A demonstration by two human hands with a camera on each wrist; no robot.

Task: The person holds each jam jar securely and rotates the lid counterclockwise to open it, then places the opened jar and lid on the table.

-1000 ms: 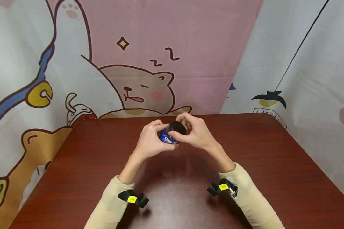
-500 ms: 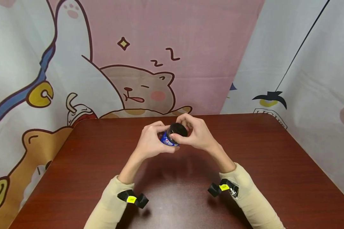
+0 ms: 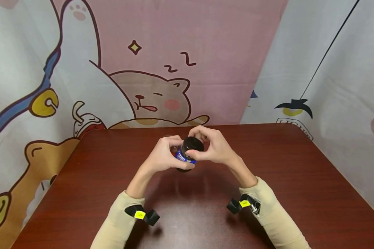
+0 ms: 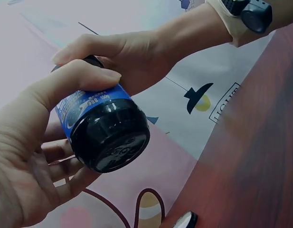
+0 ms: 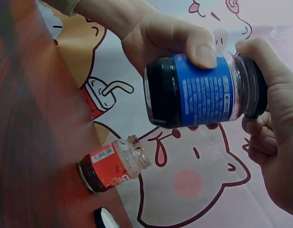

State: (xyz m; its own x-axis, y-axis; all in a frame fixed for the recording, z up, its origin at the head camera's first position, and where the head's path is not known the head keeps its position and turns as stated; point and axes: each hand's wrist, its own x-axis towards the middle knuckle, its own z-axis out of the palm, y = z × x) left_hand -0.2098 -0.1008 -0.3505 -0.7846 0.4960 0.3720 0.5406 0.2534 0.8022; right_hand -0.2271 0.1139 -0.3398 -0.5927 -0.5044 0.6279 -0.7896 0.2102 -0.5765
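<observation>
A glass jar with a blue label [image 3: 183, 157] and dark contents is held tilted above the table. My left hand [image 3: 163, 155] grips its body, the thumb lying across the label in the left wrist view. My right hand [image 3: 210, 147] holds the black lid [image 3: 193, 143] between thumb and curled fingers. In the right wrist view the blue-labelled jar [image 5: 203, 90] lies sideways across the picture, its lid [image 5: 258, 90] on the neck. The left wrist view shows the jar's dark, rounded base [image 4: 113, 137].
A lidless glass jar with a red label [image 5: 108, 166] and dark residue stands on the table behind my left hand. Near it lies a loose black lid with a white inside [image 5: 106, 218]. The brown table [image 3: 283, 166] reaches to a cartoon-printed cloth [image 3: 221, 69] behind.
Both hands have come slightly lower and nearer with the jar, and its base now shows below my left thumb. The right hand remains at the lid.
</observation>
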